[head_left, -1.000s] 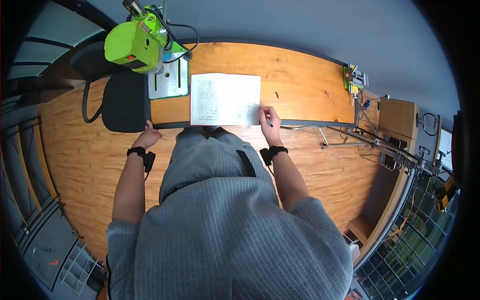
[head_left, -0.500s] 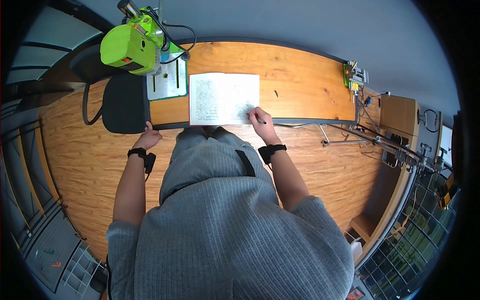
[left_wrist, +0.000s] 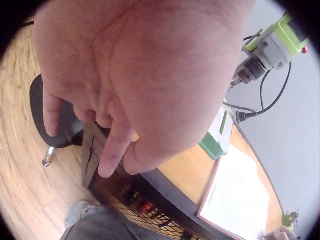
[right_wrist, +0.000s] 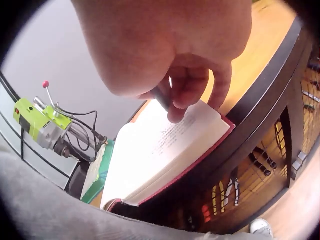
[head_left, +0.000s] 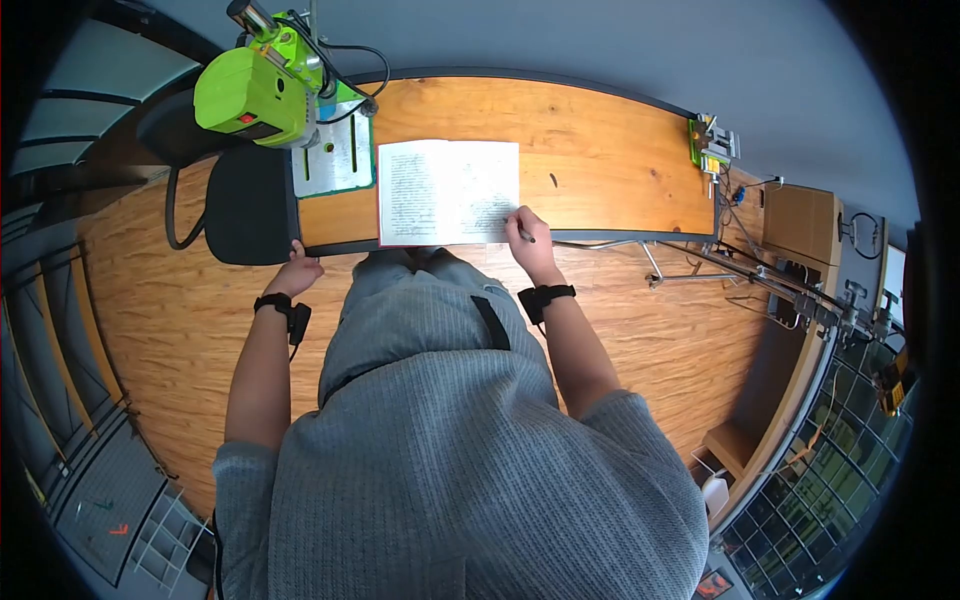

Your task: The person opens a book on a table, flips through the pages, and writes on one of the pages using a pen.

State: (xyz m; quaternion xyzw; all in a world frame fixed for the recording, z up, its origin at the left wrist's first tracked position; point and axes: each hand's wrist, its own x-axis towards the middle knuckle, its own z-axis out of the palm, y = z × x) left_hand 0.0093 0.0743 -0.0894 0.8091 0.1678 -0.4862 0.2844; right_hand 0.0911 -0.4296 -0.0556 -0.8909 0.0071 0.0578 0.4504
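An open book [head_left: 412, 200] with a red cover lies at the table's front edge, with dark writing on both pages. My right hand [head_left: 533, 248] pinches a dark pen [head_left: 527, 236] at the lower right corner of the right page. In the right wrist view, the curled fingers [right_wrist: 189, 92] surround the pen, hiding most of it, low over the lines of writing. My left hand [head_left: 295, 275] is at the table's front left corner, away from the book. It holds nothing; some fingers stretch out and others bend loosely in the left wrist view.
A green drill press [head_left: 255, 95] stands on the table's left end, its slotted metal base [head_left: 335, 160] beside the book. A small dark curved piece [head_left: 553, 181] lies right of the book. A clamp-like vise [head_left: 712, 145] sits at the right end, and a black chair [head_left: 250, 205] stands left.
My right hand has moved from beside the book onto the right page's lower corner with the pen, then slightly back right. The left hand has stayed at the table corner.
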